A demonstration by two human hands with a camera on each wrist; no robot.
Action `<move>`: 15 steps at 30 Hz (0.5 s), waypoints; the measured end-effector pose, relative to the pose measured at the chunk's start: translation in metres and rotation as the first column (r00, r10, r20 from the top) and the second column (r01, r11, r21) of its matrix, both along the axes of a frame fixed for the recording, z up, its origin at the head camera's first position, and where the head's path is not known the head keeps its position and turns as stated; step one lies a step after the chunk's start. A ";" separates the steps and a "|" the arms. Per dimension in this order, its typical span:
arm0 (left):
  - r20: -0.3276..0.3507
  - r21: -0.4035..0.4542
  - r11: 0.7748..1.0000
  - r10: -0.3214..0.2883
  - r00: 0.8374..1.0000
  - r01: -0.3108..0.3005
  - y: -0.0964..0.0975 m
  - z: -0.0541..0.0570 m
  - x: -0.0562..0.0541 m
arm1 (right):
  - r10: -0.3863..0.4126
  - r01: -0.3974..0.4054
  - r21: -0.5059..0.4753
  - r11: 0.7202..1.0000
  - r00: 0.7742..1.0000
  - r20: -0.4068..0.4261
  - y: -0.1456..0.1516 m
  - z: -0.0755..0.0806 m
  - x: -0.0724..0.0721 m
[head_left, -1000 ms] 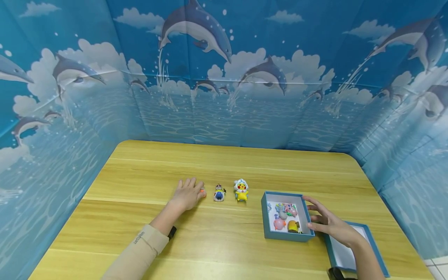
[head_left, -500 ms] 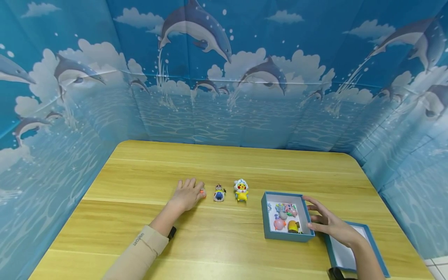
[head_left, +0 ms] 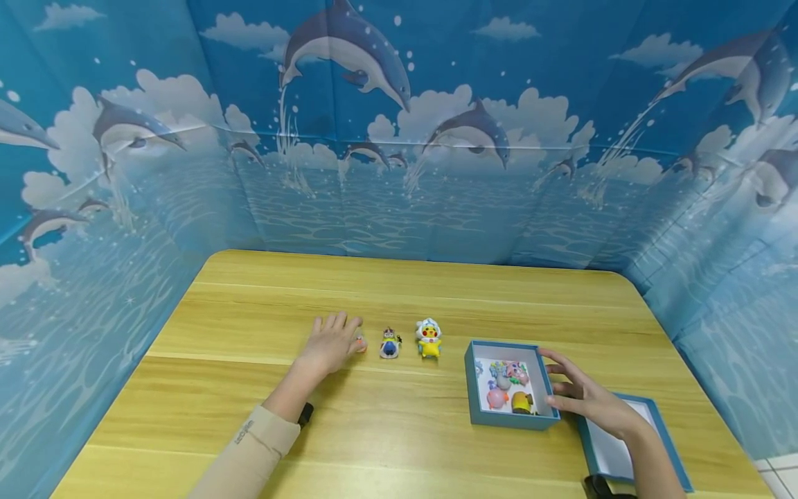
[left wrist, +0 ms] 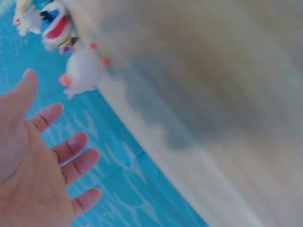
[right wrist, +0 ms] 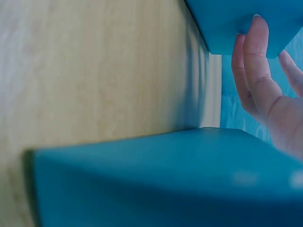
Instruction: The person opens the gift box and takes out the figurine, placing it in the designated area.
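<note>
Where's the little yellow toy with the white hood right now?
In the head view, the hooded yellow toy is on the table, between the small blue-bodied figure on its left and the open blue box on its right.

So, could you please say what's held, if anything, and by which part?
Apparently nothing: left hand beside the white toy, right hand resting against the box from outside.

Dolphin-print cloth booth around table
</note>
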State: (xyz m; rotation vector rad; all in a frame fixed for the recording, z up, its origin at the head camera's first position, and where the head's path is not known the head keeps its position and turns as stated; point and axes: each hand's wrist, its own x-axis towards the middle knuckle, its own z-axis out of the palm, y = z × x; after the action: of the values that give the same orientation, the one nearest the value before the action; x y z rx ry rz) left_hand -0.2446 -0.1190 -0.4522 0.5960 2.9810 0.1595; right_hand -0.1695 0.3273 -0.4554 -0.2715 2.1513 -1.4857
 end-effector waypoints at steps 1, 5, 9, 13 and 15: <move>-0.013 0.010 1.000 0.001 1.000 -0.001 0.001 0.002 0.000 | 0.000 0.000 0.000 1.000 1.000 0.001 0.000 0.000 0.000; -0.062 0.028 1.000 -0.005 0.998 0.007 0.008 0.013 0.002 | -0.012 0.012 0.009 1.000 1.000 0.009 -0.001 0.001 0.001; -0.083 0.024 0.999 -0.026 0.996 0.028 0.021 0.022 0.005 | -0.025 0.025 0.017 1.000 1.000 0.017 -0.001 0.002 0.001; -0.069 0.037 0.997 -0.059 0.996 0.062 0.036 0.028 0.008 | -0.029 0.029 0.020 0.999 0.999 0.016 -0.001 0.001 0.001; -0.060 0.035 0.996 -0.078 0.995 0.080 0.044 0.030 0.010 | -0.030 0.030 0.018 0.999 0.999 0.016 -0.001 0.001 0.001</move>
State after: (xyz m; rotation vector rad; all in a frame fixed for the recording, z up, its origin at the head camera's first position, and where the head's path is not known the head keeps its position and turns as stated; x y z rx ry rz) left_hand -0.2342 -0.0750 -0.4221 0.7339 3.0108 0.1945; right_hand -0.1683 0.3259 -0.4542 -0.2214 2.1639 -1.4791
